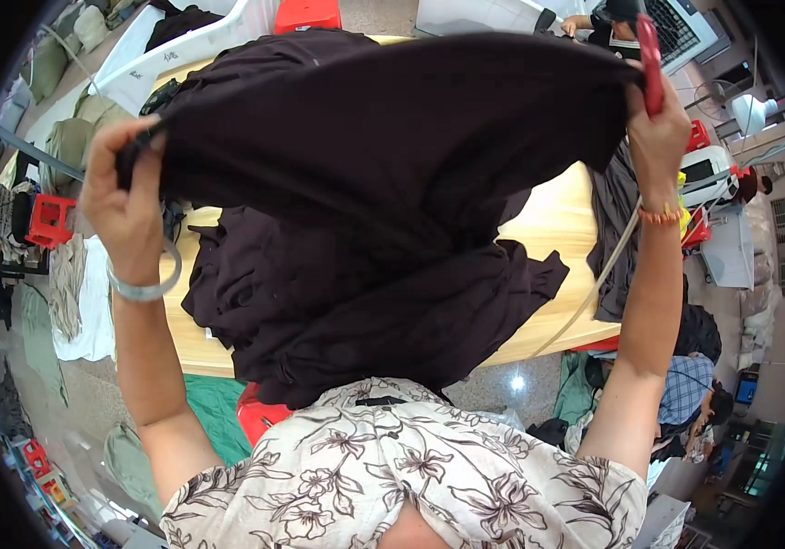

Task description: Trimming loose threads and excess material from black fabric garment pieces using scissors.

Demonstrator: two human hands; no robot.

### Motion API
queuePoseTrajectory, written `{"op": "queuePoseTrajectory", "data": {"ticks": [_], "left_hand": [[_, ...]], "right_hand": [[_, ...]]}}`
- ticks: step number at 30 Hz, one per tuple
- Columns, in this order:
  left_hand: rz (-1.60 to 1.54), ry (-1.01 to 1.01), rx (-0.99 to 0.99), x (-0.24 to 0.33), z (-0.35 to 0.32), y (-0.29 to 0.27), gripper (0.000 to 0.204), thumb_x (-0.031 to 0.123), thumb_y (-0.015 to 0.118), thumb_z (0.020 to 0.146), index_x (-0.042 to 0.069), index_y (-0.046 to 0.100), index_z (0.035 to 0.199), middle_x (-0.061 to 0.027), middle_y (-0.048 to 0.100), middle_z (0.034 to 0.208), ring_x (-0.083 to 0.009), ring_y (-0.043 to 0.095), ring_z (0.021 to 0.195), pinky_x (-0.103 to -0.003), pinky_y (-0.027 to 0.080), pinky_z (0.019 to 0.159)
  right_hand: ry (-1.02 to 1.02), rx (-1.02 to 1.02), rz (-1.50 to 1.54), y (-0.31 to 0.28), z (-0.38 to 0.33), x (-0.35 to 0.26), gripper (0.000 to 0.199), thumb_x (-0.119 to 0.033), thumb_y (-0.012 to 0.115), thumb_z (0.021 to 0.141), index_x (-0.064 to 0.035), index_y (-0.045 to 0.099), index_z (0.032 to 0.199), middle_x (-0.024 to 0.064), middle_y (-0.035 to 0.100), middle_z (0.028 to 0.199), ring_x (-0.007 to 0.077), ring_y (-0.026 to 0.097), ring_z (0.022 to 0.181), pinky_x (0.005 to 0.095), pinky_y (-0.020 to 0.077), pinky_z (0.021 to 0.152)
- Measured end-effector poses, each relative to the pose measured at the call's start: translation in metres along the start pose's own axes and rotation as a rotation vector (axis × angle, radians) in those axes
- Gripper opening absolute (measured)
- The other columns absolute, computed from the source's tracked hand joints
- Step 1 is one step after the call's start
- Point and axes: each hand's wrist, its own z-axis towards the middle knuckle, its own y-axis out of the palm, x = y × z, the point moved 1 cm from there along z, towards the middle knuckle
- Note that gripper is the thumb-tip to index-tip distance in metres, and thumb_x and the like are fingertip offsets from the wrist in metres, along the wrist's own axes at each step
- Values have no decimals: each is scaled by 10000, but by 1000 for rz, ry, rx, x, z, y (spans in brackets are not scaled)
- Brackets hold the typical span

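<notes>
A pair of dark, nearly black trousers (365, 119) is stretched wide in front of me, its top edge held up at both ends. My left hand (131, 197) grips the left end, thumb and fingers pinched over the cloth. At the right end, my right hand (660, 142) is closed on the edge. A slim red tool (651, 69) also sticks up from that hand; its kind I cannot make out. Below the raised cloth, more dark fabric (255, 265) lies heaped on the wooden table (557, 220) and reaches toward my chest.
A white bin (136, 73) with dark cloth stands at the far left, near a red stool (308, 14). Dark cloth (617, 247) hangs at the table's right edge, beside a pale cord (607, 265). Another person (694, 393) is at the lower right. Garments lie on the floor leftward.
</notes>
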Motion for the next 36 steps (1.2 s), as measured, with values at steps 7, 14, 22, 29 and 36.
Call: {"op": "queuePoseTrajectory", "data": {"ticks": [7, 14, 22, 29, 36], "left_hand": [[74, -272, -824, -31, -171, 6, 185, -7, 727, 680, 20, 637, 840, -132, 580, 769, -331, 590, 787, -402, 470, 700], [-95, -778, -865, -9, -221, 49, 290, 114, 756, 806, 4, 646, 1051, -81, 629, 898, -194, 611, 749, -293, 506, 699], [-919, -1588, -302, -21, -221, 128, 508, 190, 706, 906, -33, 476, 1300, -100, 605, 1090, -210, 701, 827, -290, 582, 700], [-906, -1564, -345, -50, -237, 141, 93, 133, 640, 946, 62, 580, 937, -35, 639, 876, -225, 719, 808, -298, 592, 694], [-1001, -1523, -253, -56, -248, 134, 59, 96, 619, 950, 79, 563, 954, -52, 648, 894, -270, 718, 875, -341, 611, 744]], "right_hand": [[189, -835, -41, -6, -180, 34, 252, -121, 667, 782, -82, 667, 1032, 204, 630, 797, 393, 645, 768, 452, 518, 685], [228, -960, -386, -20, -295, 21, 275, -100, 656, 858, 5, 493, 1052, 252, 544, 1084, 443, 620, 833, 493, 507, 687], [475, -975, 52, -17, -282, -35, 294, -136, 698, 854, -65, 492, 1051, 168, 605, 881, 405, 625, 844, 452, 484, 654], [234, -1089, 336, -1, -307, -62, 286, -120, 688, 854, -73, 505, 1068, 138, 637, 823, 330, 652, 783, 416, 496, 664], [211, -1239, 293, 16, -278, -88, 239, -170, 648, 886, -100, 518, 1074, 130, 640, 760, 329, 656, 758, 446, 499, 660]]}}
